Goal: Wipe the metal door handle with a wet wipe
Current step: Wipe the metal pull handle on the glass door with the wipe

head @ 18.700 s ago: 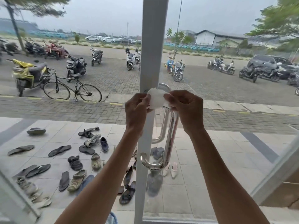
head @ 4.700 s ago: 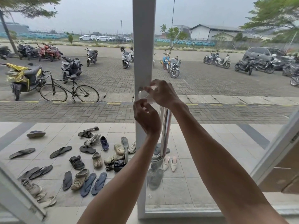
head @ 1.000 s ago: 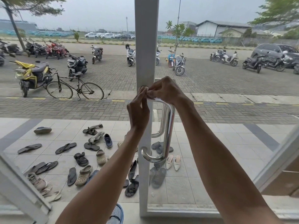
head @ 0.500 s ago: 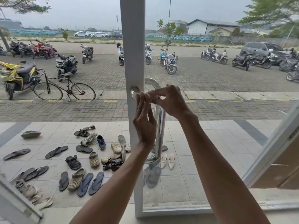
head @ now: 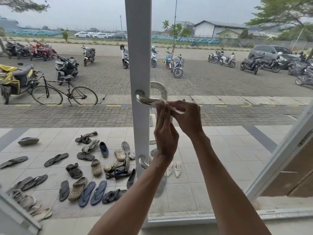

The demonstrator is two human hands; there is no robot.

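A shiny metal door handle [head: 145, 100] curves out of the white door frame [head: 139, 56] at its upper mount; its lower mount [head: 143, 161] shows below my left forearm. A white wet wipe [head: 160, 103] is pressed against the handle's top bend. My right hand [head: 186, 118] pinches the wipe from the right. My left hand [head: 166, 133] stands upright in front of the vertical bar, its fingertips on the wipe as well. Both hands hide the middle of the bar.
The glass door [head: 220, 133] faces a tiled porch with several sandals and shoes [head: 94, 168]. A bicycle [head: 65, 93] and parked motorbikes [head: 66, 67] stand beyond. A second frame edge [head: 281, 155] slants at the right.
Since a second ago both hands have slid right along the top bend, from the upper mount toward the corner, which bares the mount. The wipe now shows between the fingertips.
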